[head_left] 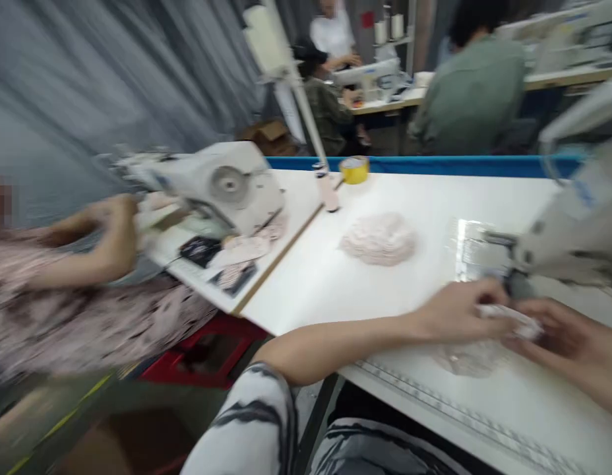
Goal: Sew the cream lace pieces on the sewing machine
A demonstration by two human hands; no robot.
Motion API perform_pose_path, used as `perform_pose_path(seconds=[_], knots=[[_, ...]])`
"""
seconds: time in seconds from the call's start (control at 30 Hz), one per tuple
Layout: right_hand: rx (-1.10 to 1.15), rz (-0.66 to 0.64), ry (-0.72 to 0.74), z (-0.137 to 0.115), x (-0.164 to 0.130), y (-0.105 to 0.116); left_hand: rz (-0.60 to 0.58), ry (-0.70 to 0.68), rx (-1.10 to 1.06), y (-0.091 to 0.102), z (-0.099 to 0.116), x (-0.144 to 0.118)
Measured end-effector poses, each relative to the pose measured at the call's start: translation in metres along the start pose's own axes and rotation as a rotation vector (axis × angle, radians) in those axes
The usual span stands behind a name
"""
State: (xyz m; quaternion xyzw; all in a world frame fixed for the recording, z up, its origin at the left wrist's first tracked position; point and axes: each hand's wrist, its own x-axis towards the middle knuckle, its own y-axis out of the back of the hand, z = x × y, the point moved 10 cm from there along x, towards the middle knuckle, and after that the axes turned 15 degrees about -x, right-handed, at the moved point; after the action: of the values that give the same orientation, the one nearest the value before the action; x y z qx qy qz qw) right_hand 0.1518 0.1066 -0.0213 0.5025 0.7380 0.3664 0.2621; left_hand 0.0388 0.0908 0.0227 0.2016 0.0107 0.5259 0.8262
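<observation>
Both hands meet at the right over the white table, close to the sewing machine [573,231]. A small folded piece of pale fabric [514,320] is pinched between the fingers of my left hand [464,313] and my right hand [568,336]. Under them on the table lies more pale, thin material [467,359], blurred by motion. Farther off, left of the machine, a stack of pale pink fabric pieces [378,237] rests on the tabletop.
A yellow tape roll [354,169] and a pale pink thread cone [327,189] stand at the back. At left, a co-worker's arm [103,247] is beside another sewing machine [231,185] and scattered fabric pieces. A ruler strip [464,415] runs along the front edge.
</observation>
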Motion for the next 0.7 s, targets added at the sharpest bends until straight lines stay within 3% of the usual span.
perform_pose_path(seconds=[0.07,0.13,0.37,0.53,0.7], knots=[[0.175,-0.151,-0.002,0.007,-0.009,0.000,0.057,-0.020,-0.142,0.006,0.001,0.000],[0.226,-0.166,-0.016,0.008,-0.006,0.006,0.119,0.031,-0.213,0.011,-0.004,0.001],[0.369,-0.186,-0.012,-0.004,0.002,0.016,0.103,0.146,-0.253,0.005,-0.005,0.004],[0.492,-0.217,-0.050,-0.008,-0.003,0.012,0.124,0.078,-0.188,0.004,0.003,0.004],[0.560,-0.150,-0.113,0.003,0.000,0.012,0.118,-0.018,-0.087,0.003,0.013,0.004]])
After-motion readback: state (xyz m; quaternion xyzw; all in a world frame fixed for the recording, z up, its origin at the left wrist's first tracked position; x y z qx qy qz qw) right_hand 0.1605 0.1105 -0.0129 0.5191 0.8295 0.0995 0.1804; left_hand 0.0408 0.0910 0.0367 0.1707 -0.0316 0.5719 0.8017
